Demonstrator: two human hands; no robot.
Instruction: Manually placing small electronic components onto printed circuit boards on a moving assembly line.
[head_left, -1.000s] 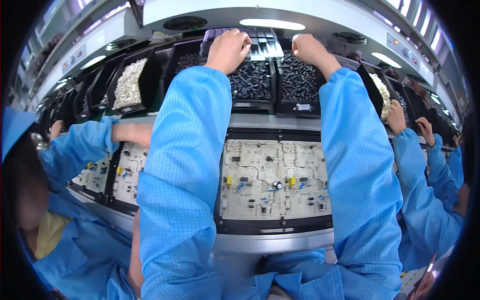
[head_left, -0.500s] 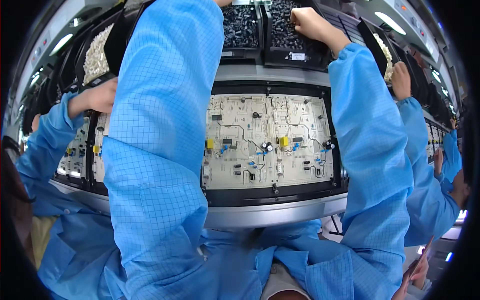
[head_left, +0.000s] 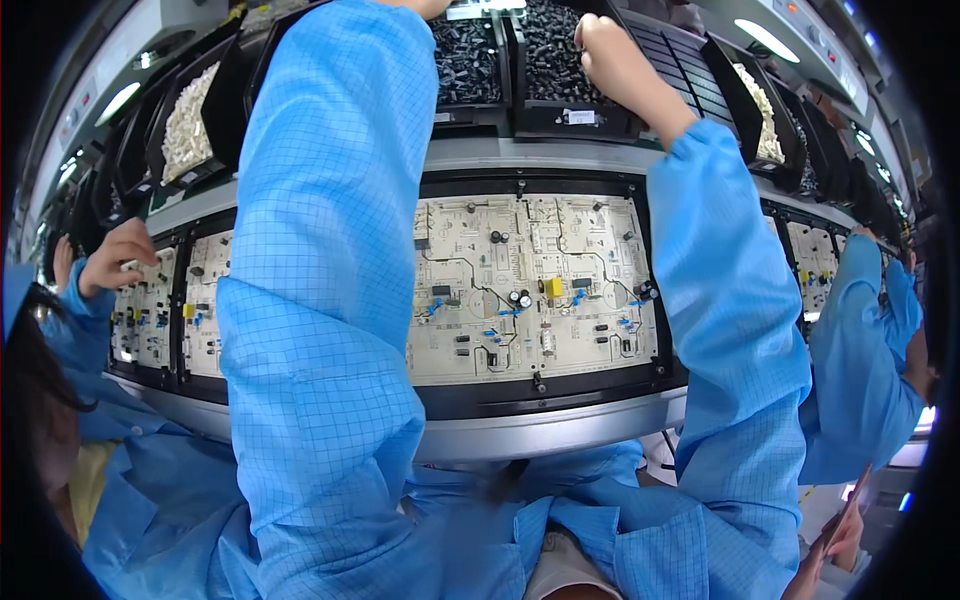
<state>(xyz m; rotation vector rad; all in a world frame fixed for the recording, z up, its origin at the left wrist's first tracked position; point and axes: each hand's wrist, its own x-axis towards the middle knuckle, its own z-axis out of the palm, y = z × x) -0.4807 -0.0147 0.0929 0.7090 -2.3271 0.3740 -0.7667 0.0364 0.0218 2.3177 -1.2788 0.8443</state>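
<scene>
Reaching forward, my right hand (head_left: 612,58) is over a black bin (head_left: 560,118) of small black parts (head_left: 552,45), its fingers curled together. Whatever may be between the fingertips is too small to make out. My left arm stretches to the top edge, where only a bit of my left hand (head_left: 424,7) shows and its fingers are cut off. It is nearest to a second bin of black components (head_left: 468,62). Between my sleeves lie pale circuit boards (head_left: 470,345), fitted with yellow, blue and black components, in a black frame (head_left: 520,402).
A metal rail (head_left: 560,437) runs along the near side. Bins of white parts stand left (head_left: 190,125) and right (head_left: 768,125). At the left a co-worker's hand (head_left: 122,255) hovers over more boards; a co-worker's blue sleeve (head_left: 855,340) is at the right.
My right hand stays at its bin, its fingers still curled. The left co-worker's hand has moved left, away from my sleeve. At the right, a co-worker's hand has left the white parts.
</scene>
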